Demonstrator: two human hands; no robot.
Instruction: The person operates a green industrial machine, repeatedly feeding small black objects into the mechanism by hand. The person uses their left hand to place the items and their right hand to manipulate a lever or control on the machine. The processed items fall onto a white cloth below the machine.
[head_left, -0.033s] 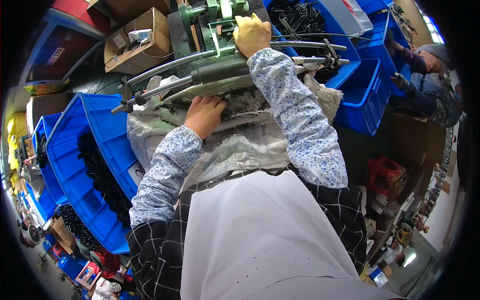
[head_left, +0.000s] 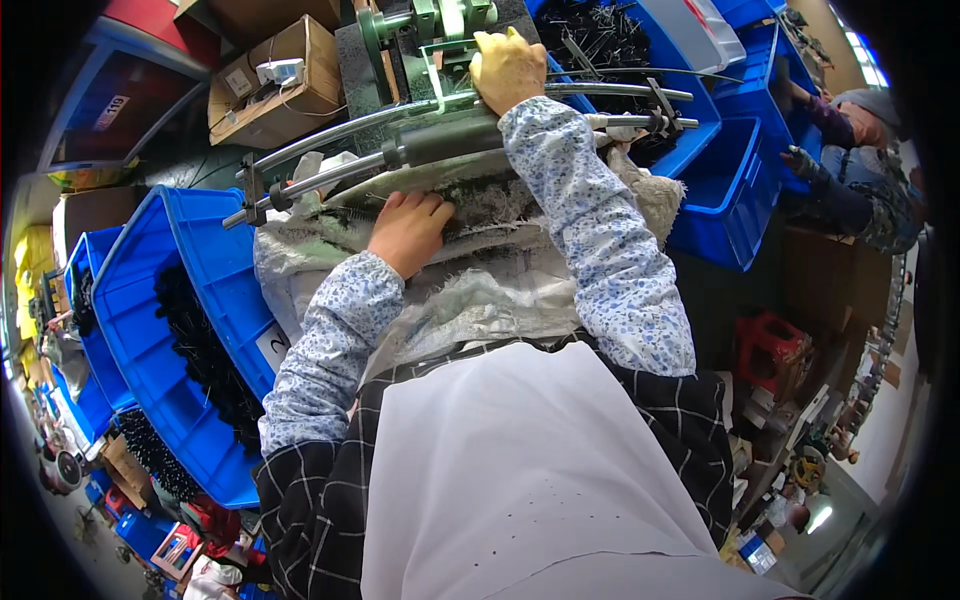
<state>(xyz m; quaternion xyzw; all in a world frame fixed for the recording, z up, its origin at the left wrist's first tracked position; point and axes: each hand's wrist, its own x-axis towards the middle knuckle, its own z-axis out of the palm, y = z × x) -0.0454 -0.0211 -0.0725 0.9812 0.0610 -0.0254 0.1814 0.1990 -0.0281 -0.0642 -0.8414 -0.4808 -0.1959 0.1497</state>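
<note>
My right hand is up at the green machine, its fingers curled down beside a narrow green bar. A long thin dark rod runs out to the right from that hand; the grip itself is hidden. Lower and to the left, my left hand rests with bent fingers on a grimy whitish woven cloth. A thin pin-like piece shows by its fingertips, too small to name. Between the hands and the machine lie curved metal rails and a dark padded roller.
At the left stands a blue bin of black thin parts. Another blue bin with black pieces is behind the machine, right. A blue bin and a red stool are at the right, near another person. A cardboard box sits back left.
My right hand has shifted very slightly to the right at the machine. My left hand has stayed in place on the cloth.
</note>
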